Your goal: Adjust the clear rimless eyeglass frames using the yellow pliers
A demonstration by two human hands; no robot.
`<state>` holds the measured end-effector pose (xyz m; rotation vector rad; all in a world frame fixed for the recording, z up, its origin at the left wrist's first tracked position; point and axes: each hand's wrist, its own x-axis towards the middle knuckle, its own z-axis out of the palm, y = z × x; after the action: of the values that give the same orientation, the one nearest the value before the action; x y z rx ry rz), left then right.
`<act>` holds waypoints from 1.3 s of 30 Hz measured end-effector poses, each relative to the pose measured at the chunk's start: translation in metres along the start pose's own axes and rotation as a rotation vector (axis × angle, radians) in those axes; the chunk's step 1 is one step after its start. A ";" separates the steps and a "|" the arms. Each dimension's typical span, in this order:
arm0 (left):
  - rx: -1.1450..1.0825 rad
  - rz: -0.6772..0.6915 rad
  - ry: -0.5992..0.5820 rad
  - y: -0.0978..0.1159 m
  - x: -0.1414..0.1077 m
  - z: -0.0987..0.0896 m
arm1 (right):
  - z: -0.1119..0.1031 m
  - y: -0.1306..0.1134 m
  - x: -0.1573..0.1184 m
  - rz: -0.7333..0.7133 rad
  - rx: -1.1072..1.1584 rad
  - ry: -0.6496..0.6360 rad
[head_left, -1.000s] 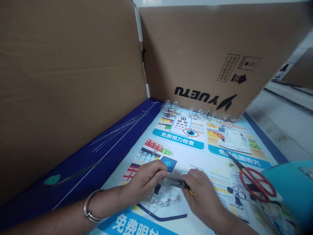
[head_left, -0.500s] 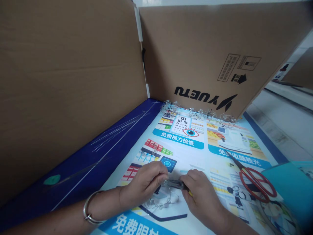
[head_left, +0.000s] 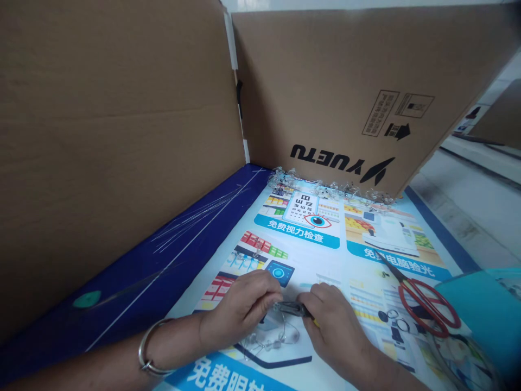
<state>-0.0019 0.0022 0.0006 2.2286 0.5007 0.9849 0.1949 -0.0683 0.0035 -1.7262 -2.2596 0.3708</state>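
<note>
My right hand (head_left: 331,320) is wrapped round a pair of pliers (head_left: 292,308) with dark jaws and a bit of yellow on the handle. The jaws point left and meet a small clear piece at the fingertips of my left hand (head_left: 248,304). That hand is closed in a pinch on a thin clear line (head_left: 284,330) carrying small transparent beads (head_left: 264,344), which hangs in a loop and rests on the printed sheet below. Exactly what the jaws grip is too small to make out.
Red-handled scissors (head_left: 427,307) lie at the right beside a turquoise sheet (head_left: 484,298). Clear wiry pieces (head_left: 334,190) line the foot of the cardboard wall (head_left: 325,81). Loose thin strands (head_left: 199,217) and a green piece (head_left: 87,299) lie on the blue surface at left.
The pliers' jaws have shifted slightly and the beaded loop has swung a little to the right. Both hands stay nearly in place.
</note>
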 end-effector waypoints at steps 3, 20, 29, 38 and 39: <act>-0.004 -0.001 -0.009 0.000 0.000 0.000 | 0.001 0.000 0.000 -0.002 -0.016 -0.006; -0.010 0.007 -0.047 -0.002 0.000 0.000 | 0.003 0.000 -0.001 -0.002 -0.073 -0.014; -0.007 0.027 -0.043 -0.001 0.002 -0.001 | 0.003 0.001 0.000 0.002 -0.053 -0.017; 0.000 -0.043 -0.078 -0.003 0.002 0.001 | 0.004 0.001 0.000 -0.018 -0.023 0.018; -0.002 -0.053 -0.075 -0.003 0.002 0.001 | 0.004 0.001 0.000 -0.019 -0.024 0.021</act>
<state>-0.0001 0.0052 -0.0009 2.2304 0.5216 0.8706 0.1937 -0.0679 -0.0008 -1.7106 -2.2726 0.3216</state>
